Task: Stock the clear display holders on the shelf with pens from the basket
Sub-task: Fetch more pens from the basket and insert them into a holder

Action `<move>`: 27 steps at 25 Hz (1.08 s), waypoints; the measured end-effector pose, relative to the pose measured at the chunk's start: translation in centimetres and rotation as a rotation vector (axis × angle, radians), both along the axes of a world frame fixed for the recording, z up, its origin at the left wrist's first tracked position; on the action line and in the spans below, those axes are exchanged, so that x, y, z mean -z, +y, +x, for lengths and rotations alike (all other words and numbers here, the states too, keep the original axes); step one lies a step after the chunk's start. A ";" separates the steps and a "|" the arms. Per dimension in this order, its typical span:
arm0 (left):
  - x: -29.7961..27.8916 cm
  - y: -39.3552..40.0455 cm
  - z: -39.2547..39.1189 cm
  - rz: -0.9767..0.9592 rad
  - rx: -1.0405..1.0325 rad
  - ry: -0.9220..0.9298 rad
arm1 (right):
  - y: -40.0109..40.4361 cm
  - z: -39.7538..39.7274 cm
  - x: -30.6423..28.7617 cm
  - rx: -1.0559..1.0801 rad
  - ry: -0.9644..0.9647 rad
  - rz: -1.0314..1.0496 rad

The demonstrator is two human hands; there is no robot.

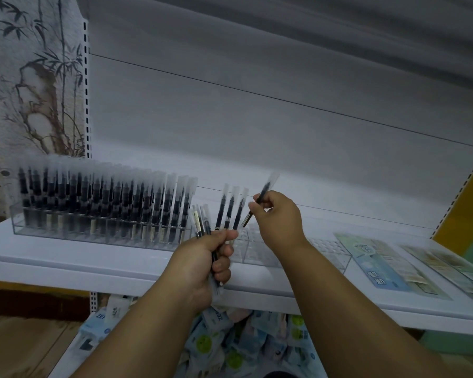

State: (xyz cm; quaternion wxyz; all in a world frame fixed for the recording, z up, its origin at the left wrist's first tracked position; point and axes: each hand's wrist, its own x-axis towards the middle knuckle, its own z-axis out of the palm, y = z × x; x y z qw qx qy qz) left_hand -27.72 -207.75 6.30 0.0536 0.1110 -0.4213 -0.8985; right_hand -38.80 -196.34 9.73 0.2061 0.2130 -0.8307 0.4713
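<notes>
Clear-sleeved dark pens in both hands, above the front edge of the white shelf (66,264).

Left hand (202,266) is curled around a bundle of pens (231,211); they fan upward out of the fist, long axes near vertical, lower ends poking out below the fingers. Right hand (277,216) pinches a single pen (260,200) at mid-length between thumb and fingertips; its long axis is tilted, upper end pointing up and right, lower end down and left, just beside the bundle. Each pen shows a dark barrel inside a frosted clear sleeve. Full clear holder (19,223) stands at the shelf's left end, packed with upright pens in rows. Second clear holder (336,257) sits behind the hands toward the middle; its contents are blurred. Flat printed packets (377,263) lie at the shelf's right end.
</notes>
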 end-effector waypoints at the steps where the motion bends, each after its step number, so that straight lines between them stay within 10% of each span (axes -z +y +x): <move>1: 0.1 -0.1 0.0 -0.003 0.004 -0.002 | -0.2 -0.2 0.1 0.013 0.015 0.024; 9: 0.6 -0.5 0.2 0.002 0.008 -0.018 | -0.9 -1.0 0.8 0.023 -0.182 0.410; 14: 0.5 -0.6 0.1 -0.025 0.084 0.003 | -0.1 1.2 -0.7 0.040 -0.138 0.072; 19: -0.1 0.9 0.1 -0.095 0.259 0.014 | 0.4 4.2 -2.7 -0.433 -0.527 -0.012; 27: 0.1 1.4 -0.2 -0.098 0.182 0.027 | 1.8 2.9 -2.4 -0.279 -0.476 -0.296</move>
